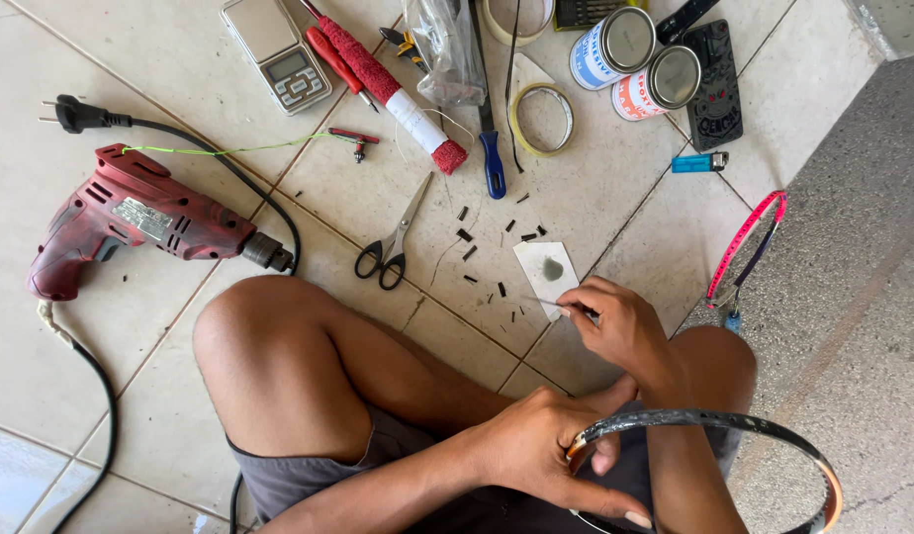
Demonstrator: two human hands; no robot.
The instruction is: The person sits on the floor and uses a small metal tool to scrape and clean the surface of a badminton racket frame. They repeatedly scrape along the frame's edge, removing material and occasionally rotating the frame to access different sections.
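in the head view you sit cross-legged on the tiled floor (160, 415). your left hand (541, 450) is wrapped around the rim of a dark racket frame (734, 427) that rests over your lap, fingers curled tight on the rim and the thumb lying along its lower side. your right hand (620, 321) reaches forward over your knee, its fingertips pinched together on a thin stick (548, 303); the stick's tip lies on a small white card (546, 272) that carries a grey blob. the card lies flat on the tiles just ahead of that hand. short black bits (489, 247) are scattered around the card. black-handled scissors (393, 242) lie open left of them, and a red power drill (140, 222) with its black cord sits further left. beyond, at the top, are a pocket scale (279, 49), a red grip-wrapped handle (393, 89), a roll of tape (542, 119), two small tins (640, 64) and a blue lighter (696, 163). a pink racket frame (744, 242) lies at the right, where the tiles meet the rough concrete.
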